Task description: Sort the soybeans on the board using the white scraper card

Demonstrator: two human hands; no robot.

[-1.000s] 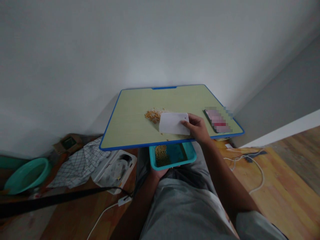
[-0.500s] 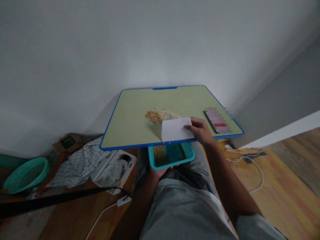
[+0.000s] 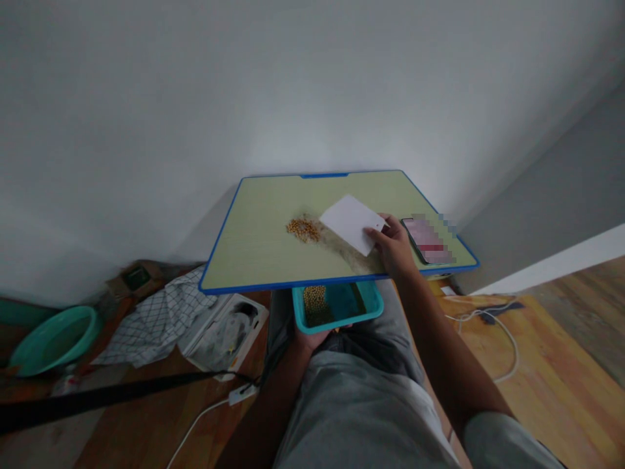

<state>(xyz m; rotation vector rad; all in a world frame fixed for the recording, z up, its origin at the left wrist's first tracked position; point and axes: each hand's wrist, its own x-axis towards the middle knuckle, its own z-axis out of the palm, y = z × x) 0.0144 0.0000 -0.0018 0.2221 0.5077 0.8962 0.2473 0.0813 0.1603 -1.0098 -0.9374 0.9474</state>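
- A green basin (image 3: 51, 339) sits on the floor at the far left, with a checked cloth (image 3: 156, 316) and a white case (image 3: 224, 332) lying between it and the desk.
- The desk (image 3: 254, 241), pale green with a blue rim, stands against the wall.
- A small heap of yellow beans (image 3: 303, 228) lies near the middle of the desk, with a dusty smear running from it toward the near right edge.
- The left hand (image 3: 312, 337) is below the desk's near edge, cupped under the teal tray (image 3: 342, 309) and holding it up from beneath; only the fingers' ends show.
- More yellow beans lie in the left part of the tray.
- The white scraper card (image 3: 352, 223) is tilted, just right of the heap.
- The right hand (image 3: 396, 251) pinches the card's right corner, fingers closed on it.
- A phone (image 3: 427, 240) lies on the desk just beside the right hand.
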